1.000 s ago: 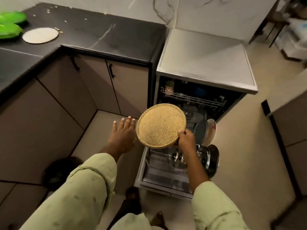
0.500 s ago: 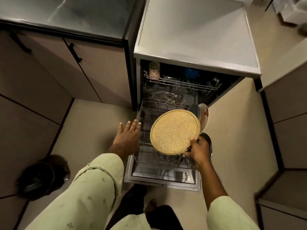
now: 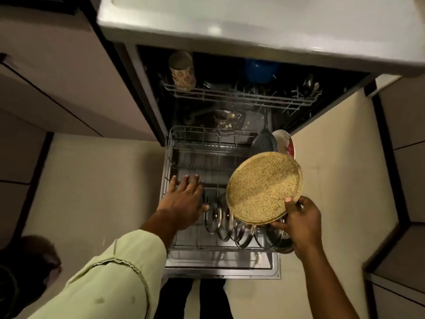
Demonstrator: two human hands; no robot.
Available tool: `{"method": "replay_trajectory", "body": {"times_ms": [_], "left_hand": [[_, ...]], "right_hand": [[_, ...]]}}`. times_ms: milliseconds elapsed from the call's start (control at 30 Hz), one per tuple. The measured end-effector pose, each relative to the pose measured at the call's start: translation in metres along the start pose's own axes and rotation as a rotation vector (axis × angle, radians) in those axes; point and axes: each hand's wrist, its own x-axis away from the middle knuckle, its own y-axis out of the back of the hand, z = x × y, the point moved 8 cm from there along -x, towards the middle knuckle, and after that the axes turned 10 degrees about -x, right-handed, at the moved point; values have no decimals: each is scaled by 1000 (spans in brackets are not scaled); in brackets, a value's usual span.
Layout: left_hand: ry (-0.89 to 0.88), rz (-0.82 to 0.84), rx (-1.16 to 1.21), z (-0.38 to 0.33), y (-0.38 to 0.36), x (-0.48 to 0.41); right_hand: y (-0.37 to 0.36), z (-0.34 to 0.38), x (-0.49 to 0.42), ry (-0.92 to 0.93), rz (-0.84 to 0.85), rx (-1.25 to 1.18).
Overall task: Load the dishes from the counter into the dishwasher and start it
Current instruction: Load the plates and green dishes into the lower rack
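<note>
The dishwasher [image 3: 253,31] stands open with its lower rack [image 3: 195,143] pulled out over the dropped door. My right hand [image 3: 301,223] grips the near rim of a round speckled tan plate [image 3: 264,186], held tilted over the rack's right side. My left hand [image 3: 181,199] reaches over the rack's left edge with fingers straight and spread, holding nothing. Several steel and glass lids [image 3: 220,217] stand in the rack's front row, partly hidden by the plate. A dark plate [image 3: 264,141] and a white patterned plate [image 3: 286,142] stand at the rack's back right.
The upper rack [image 3: 241,95] holds a patterned cup [image 3: 182,70], a blue bowl [image 3: 261,67] and dark utensils. Beige cabinets flank the dishwasher on both sides. A dark round bin [image 3: 27,272] sits on the floor at lower left. My feet stand in front of the door.
The view has closed in on the dishwasher. The plate has moved right and lower over the rack. My left hand has moved from beside the rack to over its left edge.
</note>
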Motion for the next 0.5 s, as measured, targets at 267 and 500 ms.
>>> {"method": "replay_trajectory", "body": {"times_ms": [267, 500], "left_hand": [[-49, 1, -245, -18, -42, -154], [-23, 39, -96, -38, -86, -251]], "right_hand": [[-33, -23, -105, 367, -75, 331], [-61, -39, -159, 517, -181, 475]]}}
